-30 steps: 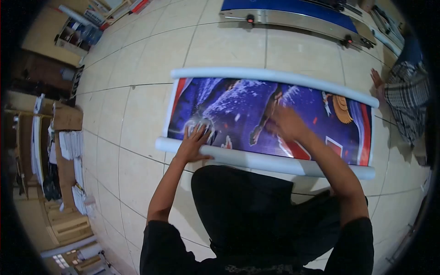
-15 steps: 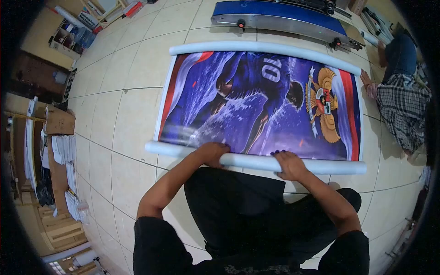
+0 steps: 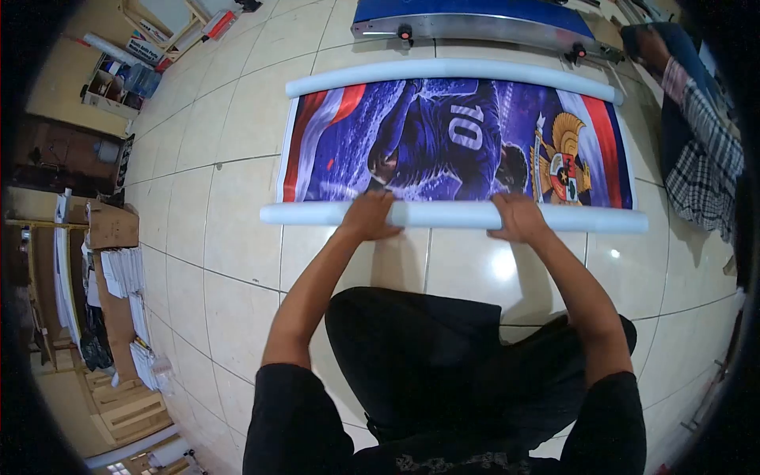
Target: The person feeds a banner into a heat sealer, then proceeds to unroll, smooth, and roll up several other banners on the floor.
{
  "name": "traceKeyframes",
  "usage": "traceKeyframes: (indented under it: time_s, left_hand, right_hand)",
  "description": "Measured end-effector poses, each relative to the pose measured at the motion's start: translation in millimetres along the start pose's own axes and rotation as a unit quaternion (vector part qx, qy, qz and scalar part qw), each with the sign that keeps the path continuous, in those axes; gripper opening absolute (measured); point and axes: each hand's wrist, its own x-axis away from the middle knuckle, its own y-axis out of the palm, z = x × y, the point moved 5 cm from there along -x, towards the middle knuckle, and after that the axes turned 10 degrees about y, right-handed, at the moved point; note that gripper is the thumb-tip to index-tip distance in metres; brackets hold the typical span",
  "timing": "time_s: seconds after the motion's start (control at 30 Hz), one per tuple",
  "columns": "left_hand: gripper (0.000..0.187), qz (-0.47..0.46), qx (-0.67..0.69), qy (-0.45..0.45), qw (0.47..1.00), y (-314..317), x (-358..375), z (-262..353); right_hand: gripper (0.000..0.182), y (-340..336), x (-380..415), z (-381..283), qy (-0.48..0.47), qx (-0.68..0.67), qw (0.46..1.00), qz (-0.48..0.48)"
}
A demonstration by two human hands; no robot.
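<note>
A large printed poster (image 3: 427,142) lies partly unrolled on the tiled floor, showing a player in a purple-blue shirt numbered 10 and a gold eagle emblem. Its near end is wound into a white roll (image 3: 443,214), and the far end forms another white roll (image 3: 451,70). My left hand (image 3: 368,215) is wrapped over the near roll, left of its middle. Right of the middle, my right hand (image 3: 518,217) grips that same roll, thumb on the near side. The fingertips on the far side are partly hidden.
Beyond the poster stands a machine with a blue top (image 3: 475,20) and red-centred knobs. A person in a checked shirt (image 3: 701,186) is at the right. Boxes and stacked white sheets (image 3: 123,273) line the left side. My crossed legs (image 3: 419,356) are close in front.
Both hands have moved away from me with the near roll, so less of the printed poster shows. The other person's hand has left the poster's far right corner and risen.
</note>
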Motion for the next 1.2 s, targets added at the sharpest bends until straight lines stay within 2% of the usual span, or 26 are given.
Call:
traceKeyframes:
  time_s: [0.03,0.07,0.1,0.13,0.2,0.27,0.3,0.33,0.37,0.4,0.47,0.5,0.53,0.6,0.67,0.73,0.8,0.83,0.87,0.93,1.0,1.07,1.1,1.13,1.17,1.2]
  left_hand:
    - [0.073,-0.035,0.036,0.005,0.999,1,17,12]
    - [0.073,-0.022,0.049,0.046,0.997,13,40,21]
    - [0.076,-0.096,0.087,0.034,0.991,23,57,29]
    - [0.074,-0.105,0.094,0.073,0.987,31,75,38]
    - [0.067,0.023,0.132,0.144,0.980,18,86,41]
    - [0.061,0.109,0.101,0.123,0.981,-9,70,36]
    - [0.053,0.063,0.230,-0.023,0.971,1,60,3]
    - [0.050,0.188,0.100,-0.092,0.973,-13,51,-16]
    - [0.052,0.270,0.011,-0.104,0.957,-16,45,-34]
    - [0.052,0.274,0.014,-0.100,0.956,-25,28,-33]
    - [0.063,0.184,0.158,-0.003,0.970,-39,-9,-12]
    - [0.073,0.139,0.103,0.042,0.984,-40,-23,2]
    - [0.073,0.141,0.104,0.045,0.983,-38,-33,11]
    - [0.076,0.073,-0.041,-0.051,0.995,-27,-45,17]
    - [0.073,0.068,-0.061,-0.054,0.994,-24,-45,16]
    - [0.074,0.010,-0.028,-0.010,0.999,-1,-10,27]
    - [0.073,-0.050,0.084,0.031,0.995,19,39,53]
    - [0.073,-0.050,0.083,0.031,0.995,16,52,56]
    - [0.071,-0.051,0.126,0.054,0.989,13,63,61]
    - [0.070,-0.053,0.167,0.069,0.982,16,69,56]
    - [0.063,0.158,0.098,0.040,0.982,2,52,20]
    - [0.059,0.231,0.094,-0.137,0.959,-23,31,-18]
    - [0.056,0.140,0.304,-0.173,0.926,-5,16,-28]
    - [0.064,-0.005,0.214,-0.121,0.969,11,-3,-25]
    - [0.068,0.038,0.096,-0.051,0.993,-5,-10,0]
    - [0.073,0.078,-0.026,0.018,0.996,-21,-12,24]
  right_hand:
    - [0.069,5,15,-5,0.016,-0.013,0.999,-0.034]
    - [0.069,18,40,-14,-0.005,-0.014,1.000,-0.005]
    - [0.072,28,62,-24,-0.016,-0.004,0.999,-0.036]
    - [0.079,44,83,-30,-0.044,-0.005,0.997,-0.056]
    - [0.080,46,98,-35,-0.065,-0.028,0.993,-0.098]
    - [0.071,18,71,-18,-0.095,0.001,0.995,0.028]
    - [0.067,13,45,6,-0.039,-0.017,0.999,0.006]
    - [0.058,-3,18,34,0.024,-0.066,0.991,0.115]
    - [0.052,-50,9,34,0.087,0.014,0.979,0.186]
    - [0.052,-53,-7,48,0.090,0.019,0.978,0.188]
    - [0.059,-35,-34,63,0.022,-0.080,0.996,0.039]
    - [0.064,-39,-29,53,-0.001,-0.036,0.999,0.037]
    - [0.070,-40,-21,41,-0.024,0.007,0.999,0.033]
    - [0.072,-34,-20,38,-0.012,0.022,0.998,0.063]
    - [0.066,-27,-21,43,0.029,0.017,0.999,0.033]
    - [0.063,-4,31,24,0.020,0.006,0.999,0.028]
    - [0.069,29,93,-6,0.005,-0.016,1.000,-0.020]
    - [0.069,32,117,-21,-0.018,-0.038,0.999,-0.017]
    - [0.072,30,129,-32,-0.031,-0.042,0.996,-0.073]
    - [0.073,4,119,-41,-0.178,0.016,0.983,0.051]
    - [0.056,0,81,-4,-0.122,0.021,0.991,0.046]
    - [0.048,-47,43,30,0.050,0.013,0.991,0.120]
    - [0.048,-46,34,35,0.043,0.016,0.991,0.126]
    - [0.046,-29,21,40,0.022,-0.026,0.999,0.010]
    - [0.044,-19,11,41,0.002,-0.065,0.992,-0.107]
    - [0.044,-28,16,19,0.036,-0.053,0.995,-0.079]
